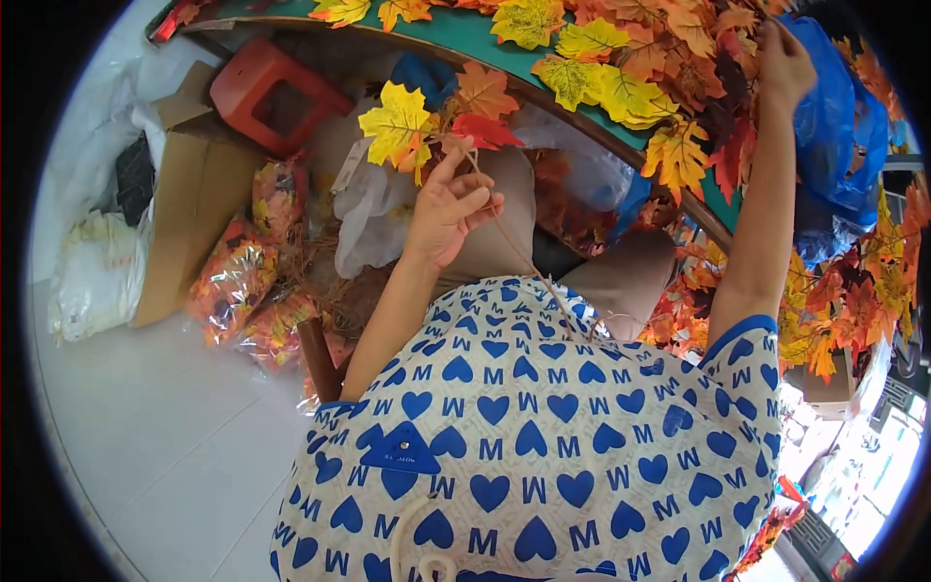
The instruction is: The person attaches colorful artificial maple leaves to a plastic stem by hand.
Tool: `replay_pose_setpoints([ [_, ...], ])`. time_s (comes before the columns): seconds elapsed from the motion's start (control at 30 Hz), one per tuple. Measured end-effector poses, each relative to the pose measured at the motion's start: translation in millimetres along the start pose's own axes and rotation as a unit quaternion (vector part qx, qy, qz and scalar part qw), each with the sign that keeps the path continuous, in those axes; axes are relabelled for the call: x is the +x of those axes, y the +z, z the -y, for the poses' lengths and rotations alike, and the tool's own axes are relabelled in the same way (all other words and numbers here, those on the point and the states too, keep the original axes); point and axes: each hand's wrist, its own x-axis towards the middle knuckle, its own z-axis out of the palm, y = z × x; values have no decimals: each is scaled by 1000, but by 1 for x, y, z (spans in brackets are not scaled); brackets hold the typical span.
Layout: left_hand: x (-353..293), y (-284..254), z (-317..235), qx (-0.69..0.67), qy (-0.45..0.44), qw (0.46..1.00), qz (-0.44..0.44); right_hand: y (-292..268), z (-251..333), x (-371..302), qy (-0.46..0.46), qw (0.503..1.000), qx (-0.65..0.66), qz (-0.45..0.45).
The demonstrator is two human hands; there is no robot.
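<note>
My left hand (448,209) is closed, pinching a thin brown artificial maple-leaf garland (519,250) between thumb and fingers. A yellow leaf (396,126), an orange leaf (485,92) and a red leaf (488,131) fan out just beyond the fingertips. The garland's bare stem trails down across my lap onto my patterned shirt. At the upper right my right hand (786,68) reaches onto the pile of orange and dark red leaves (669,58) on the green table. Its fingers are drawn together among the leaves, and what they hold is hidden.
The green tabletop (456,34) has a dark curved edge before me. A blue plastic bag (839,126) hangs at the right, by more leaf garlands (853,291). On the left floor are a red stool (276,97), a cardboard box (189,213) and bagged leaves (233,267).
</note>
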Motion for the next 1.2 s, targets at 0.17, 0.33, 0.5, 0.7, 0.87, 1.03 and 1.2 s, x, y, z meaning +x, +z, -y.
replay_pose_setpoints([
  [0.17, 2, 15, 5, 15, 12, 1000, 14, -13, 65, -72, 168, 927, 334, 40],
  [0.33, -1, 35, 0, 85, 11, 996, 20, 12, 108, -215, 332, 810, 384, 294],
  [0.5, 4, 55, 4, 60, 46, 997, 26, 23, 106, -275, 479, 729, 423, 244],
  [0.7, 6, 58, 10, 61, 65, 996, 17, 23, 111, -283, 517, 701, 461, 169],
  [0.87, 5, 62, 8, 75, 65, 995, 13, 21, 108, -291, 536, 657, 503, 168],
  [1.03, 6, 56, 13, 68, 67, 995, 6, 22, 109, -294, 550, 643, 508, 160],
  [1.2, 6, 58, 10, 66, 67, 996, -3, 27, 110, -296, 529, 660, 513, 145],
])
